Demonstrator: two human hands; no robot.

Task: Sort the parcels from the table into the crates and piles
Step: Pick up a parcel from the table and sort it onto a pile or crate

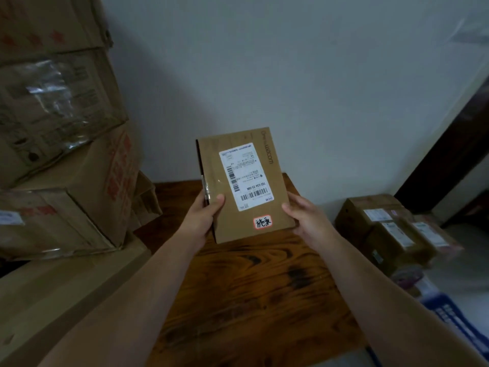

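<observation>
Wood table [254, 300], flat brown parcel [244, 185] w/ label

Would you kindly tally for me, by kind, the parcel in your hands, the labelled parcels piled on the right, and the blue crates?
Flat parcel, held by the left hand and the right hand: 1
Labelled parcels piled on the right: 3
Blue crate, partly in view: 1
Total: 5
</observation>
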